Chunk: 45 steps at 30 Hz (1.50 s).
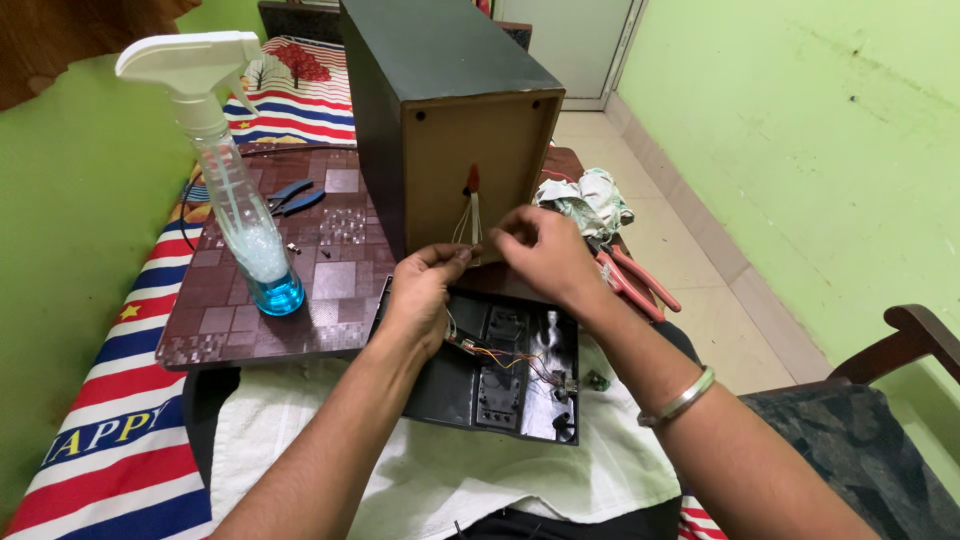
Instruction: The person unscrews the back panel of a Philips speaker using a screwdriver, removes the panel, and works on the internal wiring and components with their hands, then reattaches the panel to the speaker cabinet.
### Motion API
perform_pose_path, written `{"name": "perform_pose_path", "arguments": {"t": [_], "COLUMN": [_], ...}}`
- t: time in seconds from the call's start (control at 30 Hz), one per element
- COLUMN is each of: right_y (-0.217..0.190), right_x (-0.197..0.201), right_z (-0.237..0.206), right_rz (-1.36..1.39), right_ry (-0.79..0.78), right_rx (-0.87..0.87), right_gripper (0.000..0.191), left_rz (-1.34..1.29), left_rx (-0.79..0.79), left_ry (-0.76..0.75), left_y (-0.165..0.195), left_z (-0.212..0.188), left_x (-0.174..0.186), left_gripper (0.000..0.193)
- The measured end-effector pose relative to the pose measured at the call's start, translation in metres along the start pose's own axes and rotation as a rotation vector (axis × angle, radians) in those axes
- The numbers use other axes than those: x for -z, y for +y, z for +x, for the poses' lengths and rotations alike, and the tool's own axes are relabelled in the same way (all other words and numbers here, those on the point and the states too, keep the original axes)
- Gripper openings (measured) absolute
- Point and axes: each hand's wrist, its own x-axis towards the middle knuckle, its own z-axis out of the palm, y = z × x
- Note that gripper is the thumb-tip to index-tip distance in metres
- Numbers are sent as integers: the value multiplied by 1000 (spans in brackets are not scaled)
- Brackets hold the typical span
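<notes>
A black speaker box (440,110) with a brown fibreboard back stands upright on the small table. Thin wires (470,215) with a red tip hang out of a hole in that back panel. My left hand (425,290) and my right hand (540,250) meet just below the hole, fingertips pinched on the lower ends of those wires. Under my hands lies a black plastic panel (500,385) with a small circuit board and coloured wires on its inner side.
A spray bottle (245,215) with blue liquid stands on the brown patterned table (260,320). Blue-handled pliers (292,197) lie behind it, red-handled pliers (630,280) and a crumpled cloth (590,200) to the right. A white cloth (420,470) covers my lap. A chair arm (905,345) is at right.
</notes>
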Motion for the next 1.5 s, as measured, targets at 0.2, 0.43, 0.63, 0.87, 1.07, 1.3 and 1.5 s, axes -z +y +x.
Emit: {"name": "perform_pose_path", "arguments": {"t": [0.2,0.43,0.63,0.87,1.07,1.3,1.5], "right_y": [-29,-28,-14,4,21,46,43], "right_x": [3,-4,-13,-30,-10,-12,-23], "right_z": [-17,-11,-9,2,-5,-4,0], "right_rz": [-527,-713,-707,578,636,470,499], "right_ry": [29,-24,16,-111,-81,-56,-77], "right_rx": [627,696,675,-520,-485,-390,-361], "right_gripper": [16,13,20,24,31,30,35], "left_rz": [-18,-33,-12,30,-14,-14,-24], "left_rx": [13,15,-22,45,81,49,43], "left_ry": [2,-6,-40,31,142,139,121], "left_y": [-2,-2,-4,3,6,1,5], "left_z": [2,2,0,-3,1,-1,-4], "left_x": [2,2,1,-3,0,-1,0], "left_gripper": [18,17,14,14,18,17,17]}}
